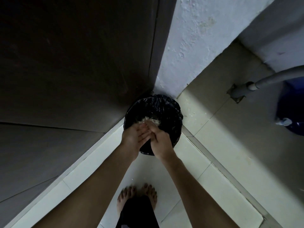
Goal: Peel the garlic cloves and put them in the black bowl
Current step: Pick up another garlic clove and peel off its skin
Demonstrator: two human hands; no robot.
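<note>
Head view, looking straight down. We see both forearms reaching forward over a round bin lined with a black plastic bag, which stands in the corner between a dark panel and a rough white wall.

The left hand lies palm up with its fingers straight, gripping nothing. The right hand is laid across that palm, fingers stretched out, with its tips against a small heap of pale papery garlic skins above the bin's mouth. We cannot make out any whole clove among the skins, as the scraps are small and blurred. The hands cover the bin's near rim.

Bare feet stand on the pale tiled floor. At right, a grey pipe and a blue container are cut off by the frame edge.
</note>
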